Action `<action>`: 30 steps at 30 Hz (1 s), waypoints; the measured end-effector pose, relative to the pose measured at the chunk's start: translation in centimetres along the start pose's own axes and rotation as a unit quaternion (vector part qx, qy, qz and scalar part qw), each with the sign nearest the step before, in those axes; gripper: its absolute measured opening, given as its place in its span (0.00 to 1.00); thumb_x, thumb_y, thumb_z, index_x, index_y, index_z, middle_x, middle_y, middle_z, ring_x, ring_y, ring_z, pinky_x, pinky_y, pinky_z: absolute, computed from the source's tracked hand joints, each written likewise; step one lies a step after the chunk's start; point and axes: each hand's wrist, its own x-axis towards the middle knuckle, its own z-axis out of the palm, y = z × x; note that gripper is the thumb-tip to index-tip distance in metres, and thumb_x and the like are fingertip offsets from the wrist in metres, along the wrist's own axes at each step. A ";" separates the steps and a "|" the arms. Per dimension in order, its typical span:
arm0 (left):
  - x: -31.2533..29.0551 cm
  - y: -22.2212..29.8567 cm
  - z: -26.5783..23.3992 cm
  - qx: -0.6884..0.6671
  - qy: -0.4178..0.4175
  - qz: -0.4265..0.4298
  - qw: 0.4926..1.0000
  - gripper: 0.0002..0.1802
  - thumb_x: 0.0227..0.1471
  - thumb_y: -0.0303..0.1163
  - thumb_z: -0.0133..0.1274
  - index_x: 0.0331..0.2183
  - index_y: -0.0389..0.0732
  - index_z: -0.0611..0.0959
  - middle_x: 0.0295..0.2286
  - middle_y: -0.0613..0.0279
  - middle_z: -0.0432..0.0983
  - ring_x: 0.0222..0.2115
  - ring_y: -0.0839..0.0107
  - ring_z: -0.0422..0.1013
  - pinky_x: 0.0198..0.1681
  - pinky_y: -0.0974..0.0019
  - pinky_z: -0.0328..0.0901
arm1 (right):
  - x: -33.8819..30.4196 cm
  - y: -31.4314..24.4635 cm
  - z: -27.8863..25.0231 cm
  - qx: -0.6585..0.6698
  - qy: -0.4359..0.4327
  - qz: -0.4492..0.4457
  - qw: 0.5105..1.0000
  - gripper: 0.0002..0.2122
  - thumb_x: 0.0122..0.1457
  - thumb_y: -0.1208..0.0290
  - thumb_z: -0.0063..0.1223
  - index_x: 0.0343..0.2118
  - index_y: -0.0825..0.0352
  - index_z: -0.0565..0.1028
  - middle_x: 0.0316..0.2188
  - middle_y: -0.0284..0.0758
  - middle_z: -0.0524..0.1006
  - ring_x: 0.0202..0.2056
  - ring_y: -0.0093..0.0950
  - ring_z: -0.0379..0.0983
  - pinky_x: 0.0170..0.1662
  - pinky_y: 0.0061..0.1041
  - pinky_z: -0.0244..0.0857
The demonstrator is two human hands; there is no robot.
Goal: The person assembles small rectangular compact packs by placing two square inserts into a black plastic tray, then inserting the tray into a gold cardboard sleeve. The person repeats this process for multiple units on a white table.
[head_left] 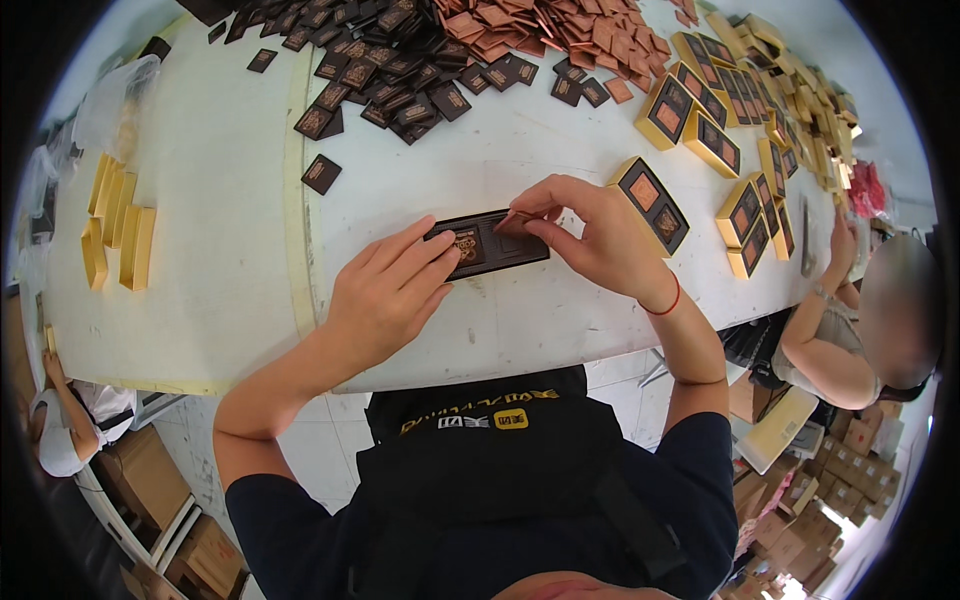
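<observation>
On the white counter (520, 140) I'm pinning the dark rectangular card tray (490, 245) flat under my left hand (385, 295), fingers spread; right hand (590, 235) pinches a thin square insert (515, 218) over it. Light, stiff, bendable, I reckon: hold by edges.

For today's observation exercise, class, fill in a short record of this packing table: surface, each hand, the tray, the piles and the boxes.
surface: white table
left hand: flat on the left end of the dark tray
right hand: fingertips pinching at the tray's right part
tray: long, dark, lying flat; one patterned square shows in it
dark squares: loose heap at the far edge
copper squares: heap beside the dark one
gold boxes: many, far right; one lies by the right hand
gold strips: stacked at the left
co-worker's hand: far right edge
</observation>
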 end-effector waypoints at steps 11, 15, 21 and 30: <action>0.1 -0.2 0.2 -0.017 0.002 0.005 1.000 0.21 0.39 0.27 0.68 0.40 0.40 0.84 0.42 0.60 0.79 0.49 0.60 0.75 0.43 0.61 0.72 | -1.8 1.6 2.7 -0.182 0.076 -0.173 0.965 0.18 0.45 0.85 0.60 0.41 0.62 0.82 0.41 0.31 0.78 0.44 0.36 0.75 0.43 0.32 0.68; -0.4 -1.4 -0.9 -0.077 0.009 -0.002 0.997 0.19 0.41 0.28 0.68 0.40 0.40 0.84 0.42 0.60 0.79 0.47 0.60 0.75 0.45 0.60 0.72 | -5.1 1.7 4.5 -0.259 0.092 -0.152 0.949 0.27 0.43 0.83 0.62 0.51 0.62 0.78 0.50 0.29 0.77 0.53 0.38 0.71 0.51 0.37 0.65; 2.2 -18.0 -9.5 0.051 0.162 -0.203 0.964 0.15 0.52 0.28 0.61 0.43 0.38 0.82 0.44 0.53 0.78 0.47 0.57 0.74 0.51 0.62 0.68 | -10.0 1.8 5.6 -0.292 0.173 0.035 0.940 0.28 0.43 0.83 0.65 0.52 0.64 0.76 0.55 0.36 0.74 0.61 0.44 0.61 0.63 0.42 0.53; 2.3 -46.8 -12.0 0.343 0.146 -0.414 0.830 0.42 0.53 0.41 0.56 0.63 0.35 0.60 0.58 0.46 0.65 0.60 0.51 0.59 0.64 0.54 0.54 | -8.8 3.5 5.2 -0.378 0.332 0.145 0.852 0.24 0.53 0.79 0.60 0.55 0.68 0.69 0.58 0.42 0.68 0.64 0.48 0.56 0.64 0.47 0.48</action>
